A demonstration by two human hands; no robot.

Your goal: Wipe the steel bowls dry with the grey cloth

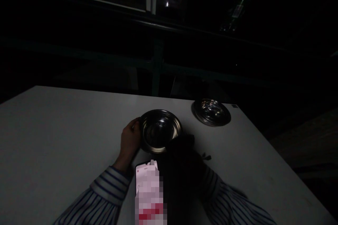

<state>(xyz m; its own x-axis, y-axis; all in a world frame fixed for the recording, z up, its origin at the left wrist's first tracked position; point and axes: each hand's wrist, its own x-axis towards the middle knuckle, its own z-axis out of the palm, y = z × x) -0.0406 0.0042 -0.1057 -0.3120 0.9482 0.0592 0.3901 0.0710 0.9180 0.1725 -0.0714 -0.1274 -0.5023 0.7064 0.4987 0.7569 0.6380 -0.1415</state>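
A shiny metal bowl (160, 132) is held over the white table, its inside facing me. Its left rim is gripped by my left hand (131, 136), fingers closed around the edge. At the bowl's lower right is my right hand (188, 158), lost in a black shape that overlaps the rim. Whether that shape is a cloth, a glove or only deep shadow I cannot make out, and the fingers do not show. A small dark tip (206, 156) sticks out to its right. Below the bowl, a lit phone (146, 174) shows a partly blurred screen.
Another metal bowl (211, 112), perhaps a stack, stands near the far right corner of the white table (79, 133). Beyond the far edge are a dark frame (157, 59) and a clear plastic bottle (240, 3). The room is very dark.
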